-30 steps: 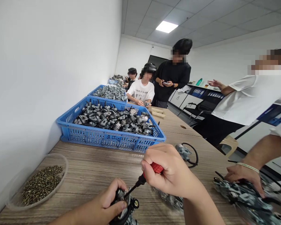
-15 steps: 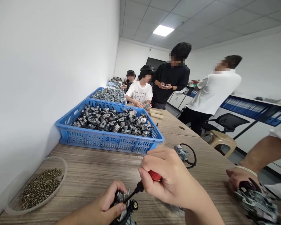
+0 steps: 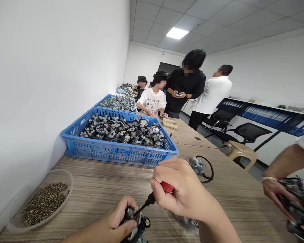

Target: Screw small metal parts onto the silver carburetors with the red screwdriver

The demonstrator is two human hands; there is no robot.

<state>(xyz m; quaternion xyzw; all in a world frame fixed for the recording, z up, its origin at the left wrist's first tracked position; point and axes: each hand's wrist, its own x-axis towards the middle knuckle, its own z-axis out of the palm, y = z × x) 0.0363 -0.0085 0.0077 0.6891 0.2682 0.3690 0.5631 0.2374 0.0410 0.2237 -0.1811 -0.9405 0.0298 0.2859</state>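
Note:
My left hand [image 3: 123, 219] is closed around a small carburetor [image 3: 139, 233] low in the middle of the view, thumb across its near side. My right hand [image 3: 179, 189] grips the red handle of a screwdriver [image 3: 150, 199]. Its dark shaft slants down to the left, and the tip meets the top of the carburetor; whether it sits in a screw is too small to tell. Behind my right wrist, partly hidden, lie more metal parts [image 3: 188, 221]. Another carburetor with a black hose [image 3: 198, 166] rests on the table beyond my right hand.
A blue basket [image 3: 121, 157] full of carburetors stands ahead, with a second blue basket [image 3: 98, 101] behind. At left, a clear tub [image 3: 70, 189] holds many brass-coloured screws. A co-worker's hand [image 3: 275, 192] holds metal parts at right. Other people are farther back.
My hands and the screwdriver have hardly moved. The co-worker's hand at right has shifted right with the parts. The person in white at the back has moved away to the left.

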